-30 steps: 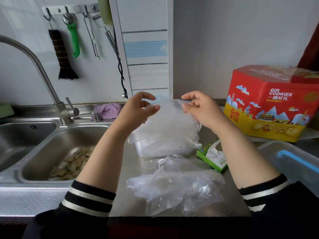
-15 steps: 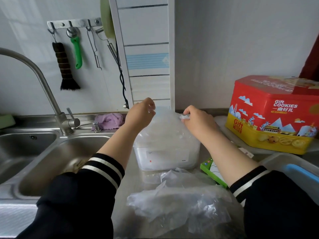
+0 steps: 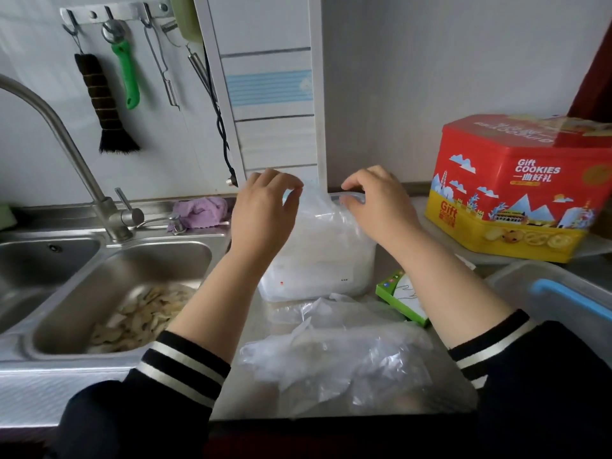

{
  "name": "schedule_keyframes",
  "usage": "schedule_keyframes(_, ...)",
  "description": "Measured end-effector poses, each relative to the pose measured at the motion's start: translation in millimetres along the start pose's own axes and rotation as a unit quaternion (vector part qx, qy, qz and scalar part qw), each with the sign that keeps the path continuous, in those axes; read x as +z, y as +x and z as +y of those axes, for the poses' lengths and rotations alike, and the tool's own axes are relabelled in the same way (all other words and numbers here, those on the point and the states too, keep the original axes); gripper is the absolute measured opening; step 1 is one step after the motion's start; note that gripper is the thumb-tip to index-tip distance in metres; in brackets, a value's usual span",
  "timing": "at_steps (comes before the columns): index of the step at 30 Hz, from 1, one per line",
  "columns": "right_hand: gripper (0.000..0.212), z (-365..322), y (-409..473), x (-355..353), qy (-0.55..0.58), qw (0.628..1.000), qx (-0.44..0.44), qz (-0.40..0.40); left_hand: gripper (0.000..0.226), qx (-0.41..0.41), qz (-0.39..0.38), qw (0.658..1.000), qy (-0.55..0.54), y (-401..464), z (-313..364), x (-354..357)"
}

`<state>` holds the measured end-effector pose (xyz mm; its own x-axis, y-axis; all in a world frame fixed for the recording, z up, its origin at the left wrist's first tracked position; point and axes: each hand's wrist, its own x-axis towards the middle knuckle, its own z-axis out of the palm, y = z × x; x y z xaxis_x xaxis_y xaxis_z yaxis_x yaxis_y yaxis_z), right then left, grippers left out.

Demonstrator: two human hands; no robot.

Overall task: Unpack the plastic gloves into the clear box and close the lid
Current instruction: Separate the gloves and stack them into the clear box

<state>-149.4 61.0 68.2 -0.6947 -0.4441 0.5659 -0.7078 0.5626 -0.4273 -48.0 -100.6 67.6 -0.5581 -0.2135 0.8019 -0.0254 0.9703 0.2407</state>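
Frame centre: left hand (image 3: pixel 265 210) and right hand (image 3: pixel 381 203), fingers curled, pinch plastic gloves (image 3: pixel 318 240) over the clear box (image 3: pixel 331 279)

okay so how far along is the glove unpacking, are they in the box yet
Mostly in: a stack of plastic gloves fills the clear box. Both hands, left hand and right hand, are at its top tucking plastic down. Still left: the crumpled plastic in front, and the lid.
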Motion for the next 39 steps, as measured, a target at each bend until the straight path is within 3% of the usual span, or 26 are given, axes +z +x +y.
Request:
schedule_keyframes(2,0.010,-7.2,-17.0,-9.7,0.102,0.994,-0.029,0.035,0.009,-0.017,-0.020,0.998,-0.063,-16.4,20.6,-6.1)
schedule_keyframes(5,0.008,-14.7,-47.9,-24.8,0.205,0.978,0.014,-0.039,0.010,-0.082,-0.100,0.984,-0.126,-43.5,36.7,-10.5)
schedule_keyframes(7,0.016,-14.4,-68.9,-30.7,0.182,0.974,0.062,-0.123,0.015,-0.103,-0.178,0.971,-0.123,-62.9,39.1,-9.6)
schedule_keyframes(12,0.051,0.0,-99.8,-16.6,-0.035,0.943,0.153,-0.293,0.035,-0.144,-0.351,0.925,0.010,-92.5,31.6,1.7)
schedule_keyframes(15,0.050,3.1,-105.3,-3.0,-0.068,0.924,0.169,-0.337,0.049,-0.185,-0.387,0.902,0.049,-100.8,24.0,7.1)
schedule_keyframes(18,0.034,4.4,-103.1,6.6,0.000,0.918,0.185,-0.350,0.042,-0.226,-0.418,0.879,-0.022,-101.8,19.0,10.4)
schedule_keyframes(24,0.014,6.8,-105.1,7.3,0.145,0.934,0.182,-0.272,0.025,-0.240,-0.363,0.884,-0.173,-101.8,14.9,5.7)
schedule_keyframes(32,0.027,-0.7,-92.7,-20.8,0.355,0.921,0.066,-0.144,0.007,-0.254,-0.198,0.873,-0.365,-83.6,18.3,-14.7)
schedule_keyframes(33,0.029,-2.4,-90.9,-23.4,0.378,0.915,0.053,-0.133,0.013,-0.262,-0.194,0.872,-0.365,-81.5,19.3,-16.7)
schedule_keyframes(36,0.030,-6.7,-87.0,-30.7,0.429,0.895,0.024,-0.122,0.061,-0.279,-0.228,0.872,-0.330,-76.3,22.1,-24.6)
schedule_keyframes(39,0.027,-7.5,-82.9,-31.5,0.444,0.887,0.012,-0.127,0.061,-0.262,-0.258,0.857,-0.360,-70.4,28.9,-32.2)
